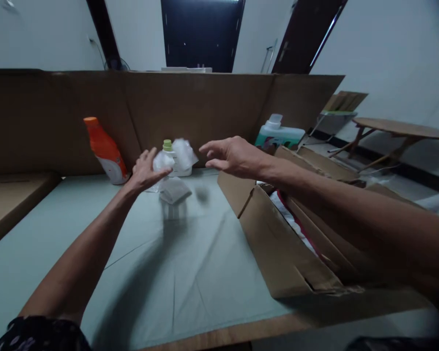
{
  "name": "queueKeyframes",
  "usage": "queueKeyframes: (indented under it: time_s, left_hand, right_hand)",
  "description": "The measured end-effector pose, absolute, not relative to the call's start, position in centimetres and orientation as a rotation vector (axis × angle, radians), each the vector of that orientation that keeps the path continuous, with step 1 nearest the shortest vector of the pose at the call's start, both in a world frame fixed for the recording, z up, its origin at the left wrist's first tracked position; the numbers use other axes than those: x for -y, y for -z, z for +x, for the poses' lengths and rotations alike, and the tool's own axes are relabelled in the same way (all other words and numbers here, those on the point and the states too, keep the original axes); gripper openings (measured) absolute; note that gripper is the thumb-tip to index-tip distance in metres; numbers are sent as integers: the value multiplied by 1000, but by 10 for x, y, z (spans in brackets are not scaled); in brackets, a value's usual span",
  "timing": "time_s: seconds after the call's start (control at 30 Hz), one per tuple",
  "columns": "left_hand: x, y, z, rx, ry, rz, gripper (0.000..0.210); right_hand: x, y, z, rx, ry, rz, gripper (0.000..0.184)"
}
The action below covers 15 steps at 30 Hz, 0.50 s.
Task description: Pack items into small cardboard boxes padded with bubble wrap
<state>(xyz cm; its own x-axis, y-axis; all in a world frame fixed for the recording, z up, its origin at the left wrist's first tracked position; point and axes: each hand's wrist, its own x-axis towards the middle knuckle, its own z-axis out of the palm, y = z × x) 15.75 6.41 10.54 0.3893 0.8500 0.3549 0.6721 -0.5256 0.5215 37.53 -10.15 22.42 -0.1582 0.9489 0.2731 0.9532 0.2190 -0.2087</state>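
My left hand [146,168] reaches forward with its fingers spread, close beside a crumpled clear plastic piece [163,161]; whether they touch I cannot tell. My right hand [234,156] hovers above the table, fingers stretched to the left and nothing in them. Between the hands, a second crumpled plastic piece [185,153], blurred, partly covers a white bottle with a green cap [167,145]. A pale, translucent packet-like piece [174,190] is in front of the bottle, with a shadow below it. Left of my left hand, an orange bottle [108,151] leans at a tilt.
An open cardboard box [274,243] with cloth-like contents lies under my right forearm. Behind it stands a teal liquid jug [281,134]. A cardboard wall [197,105] closes off the back of the cloth-covered table [205,273]. Flat cardboard [14,200] lies at the left.
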Motion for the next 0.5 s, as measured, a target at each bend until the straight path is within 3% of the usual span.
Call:
queueKeyframes:
  time_s: [0.13, 0.3, 0.5]
  left_hand:
    - [-53, -70, 145, -1166, -668, 2447, 94]
    - [-46, 1, 124, -1157, -585, 2458, 89]
    - [-45, 56, 116, -1124, -634, 2511, 77]
  right_hand:
    - [145, -239, 408, 1995, -95, -1798, 17]
    - [241, -258, 514, 1396, -30, -2242, 24]
    - [338, -209, 608, 1195, -219, -2670, 17]
